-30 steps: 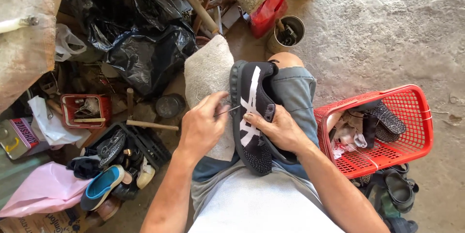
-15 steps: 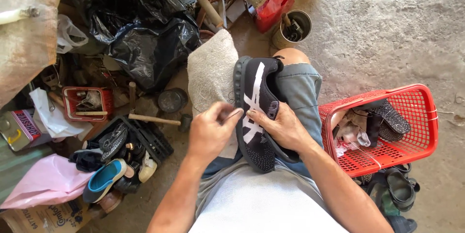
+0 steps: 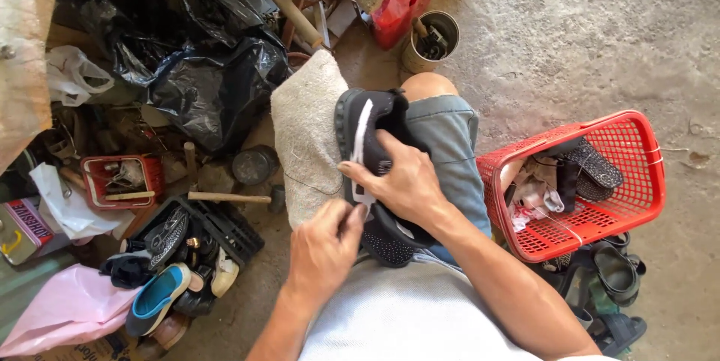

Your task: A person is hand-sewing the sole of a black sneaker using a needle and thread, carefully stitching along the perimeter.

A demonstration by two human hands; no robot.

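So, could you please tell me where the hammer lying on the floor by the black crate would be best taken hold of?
Grip the hammer around its bare wooden handle, toward the left end away from the dark head. It lies flat and roughly level, so come from above and close the fingers across the shaft. The black crate crowds its near side, leaving little room there.

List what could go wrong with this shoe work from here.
1. The left hand pinches something thin at the black shoe, close to the right hand; a slip might prick those fingers.
2. The shoe rests only on a knee and a pale cloth, so it could slide off.
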